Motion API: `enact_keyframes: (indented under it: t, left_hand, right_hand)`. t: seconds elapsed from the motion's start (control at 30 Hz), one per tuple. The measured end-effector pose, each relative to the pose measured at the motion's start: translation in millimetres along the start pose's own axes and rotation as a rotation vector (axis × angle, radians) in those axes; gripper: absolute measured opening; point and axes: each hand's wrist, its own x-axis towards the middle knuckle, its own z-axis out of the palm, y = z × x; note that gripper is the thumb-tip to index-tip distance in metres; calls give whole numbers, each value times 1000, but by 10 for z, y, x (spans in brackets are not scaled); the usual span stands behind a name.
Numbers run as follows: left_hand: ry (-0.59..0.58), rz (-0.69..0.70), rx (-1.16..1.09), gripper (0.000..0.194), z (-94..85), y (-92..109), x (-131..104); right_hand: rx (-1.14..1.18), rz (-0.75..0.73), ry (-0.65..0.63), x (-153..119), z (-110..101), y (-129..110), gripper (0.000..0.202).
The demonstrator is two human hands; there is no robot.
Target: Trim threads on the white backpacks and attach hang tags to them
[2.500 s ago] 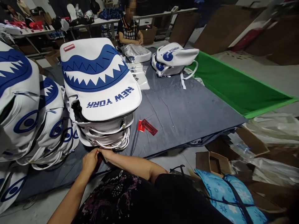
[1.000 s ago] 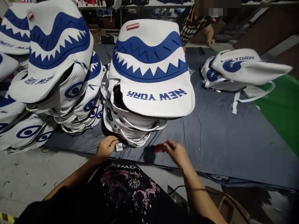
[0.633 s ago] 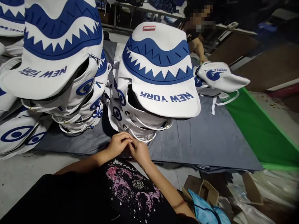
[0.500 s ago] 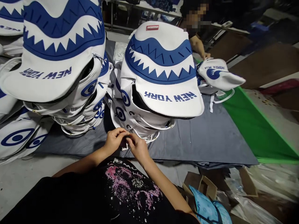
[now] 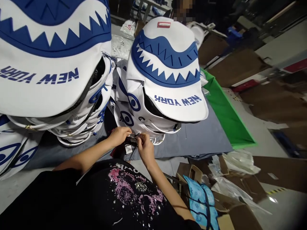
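Grey cloth [image 5: 196, 140] is spread beneath a left stack of white-and-blue bags [image 5: 55, 73] and a middle stack of matching bags [image 5: 168, 70], flanked at right by a green bin [image 5: 223, 108]. Near the middle stack's base, a small dark piece [image 5: 133, 135], too small to identify, is pinched between narrowed fingertips of the left hand [image 5: 119, 135] and right hand [image 5: 146, 147], above a white label [image 5: 128, 149].

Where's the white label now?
In the head view, the white label is left of centre, just below the fingers of the left hand, beside the right hand.
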Motion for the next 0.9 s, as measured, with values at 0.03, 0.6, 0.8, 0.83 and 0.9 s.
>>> enact_keyframes:
  t: [0.03,0.6,0.8,0.83,0.9]
  left_hand:
    - [-49,-1,-17,20,21,-3,58]
    - [-283,-66,-173,13,-124,-34,184]
    - [-340,-73,-214,16,-54,-34,240]
    - [-393,-84,-266,16,-85,-49,246]
    - [-518,-89,-379,24,-191,-102,242]
  right_hand:
    - [6,13,-2,-6,13,18,27]
    - [-322,-1,86,-105,-229,-42,28]
    - [-458,118,-189,2,-250,-122,25]
    - [-434,150,-206,2,-270,-112,24]
    - [-287,237,-214,-11,-300,-83,20]
